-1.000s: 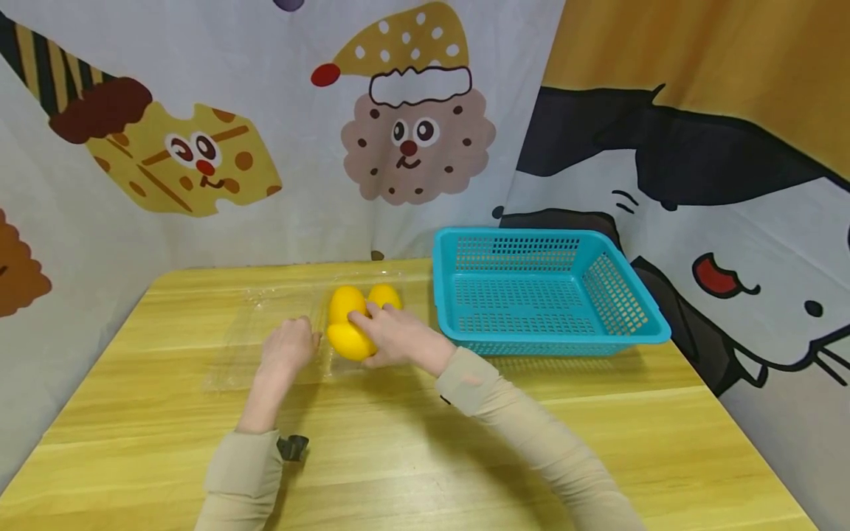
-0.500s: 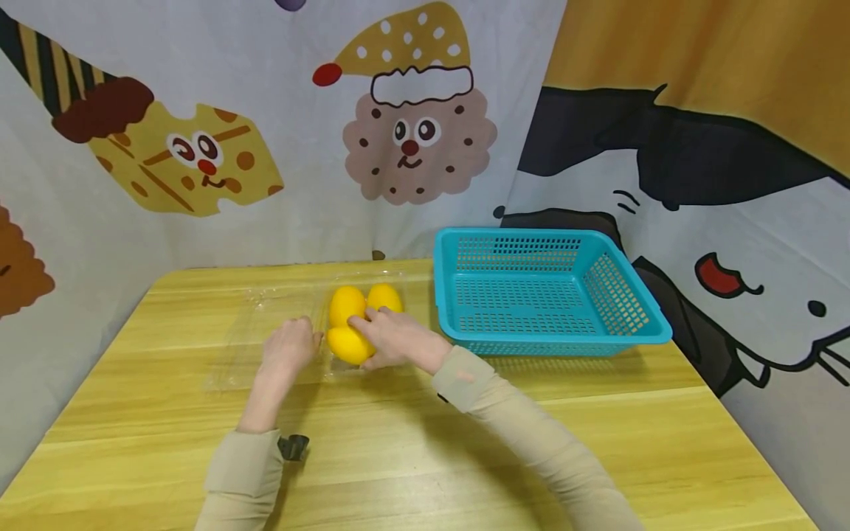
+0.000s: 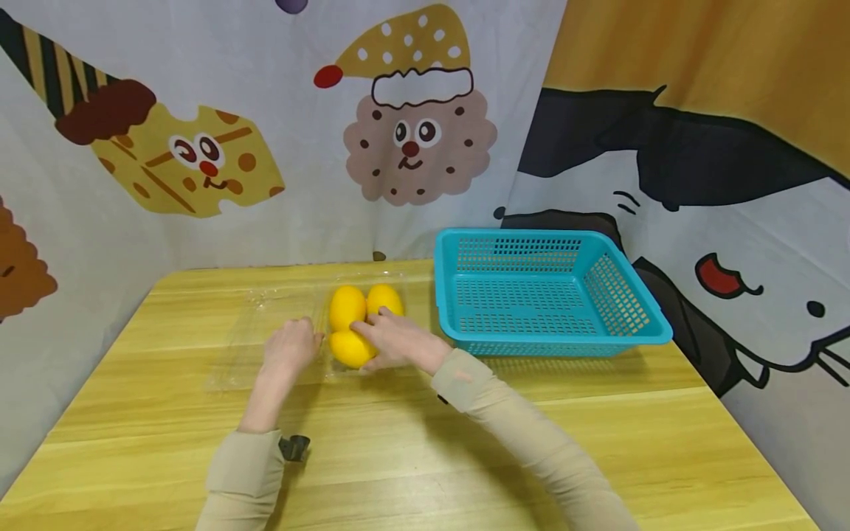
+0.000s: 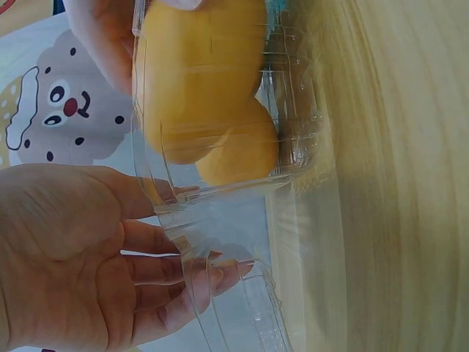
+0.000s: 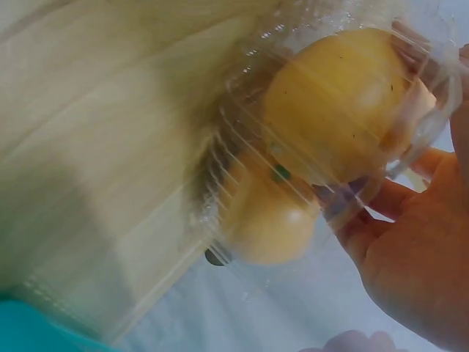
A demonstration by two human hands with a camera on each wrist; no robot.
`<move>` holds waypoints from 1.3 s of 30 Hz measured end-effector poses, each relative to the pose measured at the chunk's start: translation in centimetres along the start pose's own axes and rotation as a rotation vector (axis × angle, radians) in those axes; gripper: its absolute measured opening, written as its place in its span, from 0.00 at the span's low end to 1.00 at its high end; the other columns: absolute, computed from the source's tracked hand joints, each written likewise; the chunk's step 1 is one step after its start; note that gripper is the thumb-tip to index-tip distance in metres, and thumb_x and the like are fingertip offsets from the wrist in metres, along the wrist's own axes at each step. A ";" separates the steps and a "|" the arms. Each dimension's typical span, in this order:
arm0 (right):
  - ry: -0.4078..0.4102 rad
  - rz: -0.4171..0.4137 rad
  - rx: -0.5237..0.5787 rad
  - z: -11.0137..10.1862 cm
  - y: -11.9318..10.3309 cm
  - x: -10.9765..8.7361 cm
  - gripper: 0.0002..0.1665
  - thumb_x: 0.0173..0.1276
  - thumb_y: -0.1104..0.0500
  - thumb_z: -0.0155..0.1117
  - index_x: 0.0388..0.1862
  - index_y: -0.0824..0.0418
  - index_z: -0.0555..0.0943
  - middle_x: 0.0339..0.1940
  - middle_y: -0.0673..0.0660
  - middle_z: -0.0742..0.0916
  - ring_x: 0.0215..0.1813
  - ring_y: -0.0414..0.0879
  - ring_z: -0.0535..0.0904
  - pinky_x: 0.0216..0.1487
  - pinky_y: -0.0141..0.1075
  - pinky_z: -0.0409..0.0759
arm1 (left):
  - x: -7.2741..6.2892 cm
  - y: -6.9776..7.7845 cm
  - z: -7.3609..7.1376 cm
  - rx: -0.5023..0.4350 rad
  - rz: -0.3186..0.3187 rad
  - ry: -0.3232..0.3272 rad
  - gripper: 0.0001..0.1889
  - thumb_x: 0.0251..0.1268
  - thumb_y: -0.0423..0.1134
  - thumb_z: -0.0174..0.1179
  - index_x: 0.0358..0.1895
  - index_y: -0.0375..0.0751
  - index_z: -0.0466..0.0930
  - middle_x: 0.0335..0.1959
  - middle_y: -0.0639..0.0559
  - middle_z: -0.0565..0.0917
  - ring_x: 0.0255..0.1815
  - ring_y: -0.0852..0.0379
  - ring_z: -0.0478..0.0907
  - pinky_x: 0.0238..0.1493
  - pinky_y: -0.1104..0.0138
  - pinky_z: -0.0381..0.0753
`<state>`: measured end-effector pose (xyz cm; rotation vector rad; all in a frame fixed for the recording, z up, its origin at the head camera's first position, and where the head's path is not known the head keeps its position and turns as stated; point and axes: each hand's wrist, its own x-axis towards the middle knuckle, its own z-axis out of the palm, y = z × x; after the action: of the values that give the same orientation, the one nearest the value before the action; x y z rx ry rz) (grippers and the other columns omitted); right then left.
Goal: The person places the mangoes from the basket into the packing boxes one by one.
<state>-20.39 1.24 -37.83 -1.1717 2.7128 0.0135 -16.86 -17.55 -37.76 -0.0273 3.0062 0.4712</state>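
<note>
A clear plastic clamshell box [image 3: 249,346] lies opened out on the table, with three smooth, oval yellow fruits in its right half. Two are at the back, a left fruit [image 3: 347,307] and a right fruit [image 3: 385,298]; the near fruit [image 3: 350,349] is in front. My right hand [image 3: 401,341] grips the near fruit from its right side, fingers over the top and thumb low. My left hand [image 3: 290,346] holds the box along its middle fold, and in the left wrist view its fingers [image 4: 165,282] reach behind the clear plastic.
A turquoise plastic basket [image 3: 551,340] stands to the right of the box near the back edge of the wooden table [image 3: 425,457]. Behind the table hangs a cartoon-printed cloth [image 3: 265,66].
The near fruit has shifted slightly toward the table's front, with my right hand on it. More of the back fruits shows. My left hand has stayed in place.
</note>
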 end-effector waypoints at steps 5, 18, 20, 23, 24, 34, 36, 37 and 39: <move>0.009 -0.013 0.064 0.5 0.5 -0.2 0.41 0.60 0.34 0.61 0.69 0.51 0.67 0.64 0.55 0.77 0.60 0.48 0.70 0.56 0.38 0.77 | 0.0 0.0 0.0 -0.005 -0.009 -0.001 0.15 0.69 0.39 0.53 0.38 0.25 0.75 0.26 0.36 0.79 0.23 0.48 0.73 0.20 0.61 0.73; 0.459 0.242 0.075 1.5 1.6 -0.5 0.15 0.71 0.57 0.55 0.51 0.62 0.79 0.52 0.60 0.80 0.49 0.52 0.76 0.47 0.38 0.80 | -0.1 -1.0 -0.4 -0.119 -0.041 -0.056 0.27 0.73 0.45 0.46 0.60 0.19 0.65 0.54 0.22 0.73 0.37 0.36 0.80 0.33 0.52 0.81; 0.493 0.311 0.084 1.8 1.6 -0.5 0.15 0.69 0.60 0.56 0.51 0.66 0.78 0.53 0.63 0.79 0.49 0.55 0.76 0.46 0.39 0.81 | -0.1 -1.8 -0.5 -0.132 -0.059 -0.050 0.31 0.74 0.47 0.43 0.65 0.19 0.59 0.63 0.19 0.64 0.50 0.28 0.76 0.45 0.45 0.80; 0.489 0.380 0.132 2.1 1.7 -0.6 0.19 0.68 0.62 0.55 0.54 0.73 0.74 0.52 0.68 0.77 0.50 0.58 0.74 0.52 0.43 0.77 | 0.0 -3.5 -0.7 -0.141 -0.096 -0.017 0.32 0.74 0.47 0.43 0.66 0.19 0.56 0.64 0.18 0.60 0.58 0.21 0.66 0.53 0.38 0.73; 0.480 0.392 0.145 2.2 1.8 -0.6 0.20 0.68 0.63 0.55 0.55 0.75 0.73 0.51 0.68 0.77 0.49 0.58 0.74 0.54 0.45 0.76 | 0.1 -4.1 -0.8 -0.144 -0.115 -0.007 0.32 0.74 0.46 0.43 0.66 0.19 0.55 0.64 0.17 0.59 0.58 0.20 0.64 0.53 0.37 0.72; 0.484 0.438 0.125 3.0 1.7 -0.7 0.11 0.66 0.65 0.55 0.40 0.75 0.76 0.34 0.65 0.80 0.37 0.54 0.76 0.43 0.43 0.77 | -0.4 -9.8 -1.2 -0.096 -0.252 -0.015 0.25 0.70 0.42 0.42 0.45 0.14 0.68 0.45 0.16 0.69 0.47 0.24 0.68 0.42 0.44 0.74; 0.476 0.437 0.103 3.0 1.7 -0.7 0.11 0.67 0.64 0.55 0.38 0.74 0.76 0.32 0.65 0.81 0.36 0.54 0.77 0.42 0.43 0.77 | -0.6 -10.4 -1.2 -0.112 -0.278 -0.032 0.22 0.70 0.42 0.42 0.30 0.23 0.73 0.34 0.26 0.75 0.36 0.34 0.73 0.34 0.52 0.76; 0.472 0.440 0.095 3.1 1.7 -0.7 0.11 0.67 0.64 0.55 0.38 0.74 0.77 0.32 0.65 0.81 0.36 0.54 0.77 0.42 0.44 0.76 | -0.7 -10.6 -1.2 -0.132 -0.293 -0.039 0.21 0.69 0.42 0.41 0.23 0.29 0.71 0.27 0.31 0.75 0.30 0.39 0.73 0.28 0.56 0.75; 0.464 0.442 0.088 3.2 1.8 -0.7 0.12 0.68 0.64 0.54 0.37 0.75 0.77 0.31 0.65 0.81 0.36 0.54 0.77 0.41 0.44 0.77 | -0.8 -10.9 -1.3 -0.174 -0.315 -0.049 0.21 0.68 0.43 0.41 0.16 0.38 0.67 0.19 0.42 0.72 0.22 0.49 0.69 0.20 0.63 0.71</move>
<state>-20.72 3.25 -40.98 -0.5821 3.2801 -0.3529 -15.80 -28.28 -39.76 -0.4857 2.8281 0.6816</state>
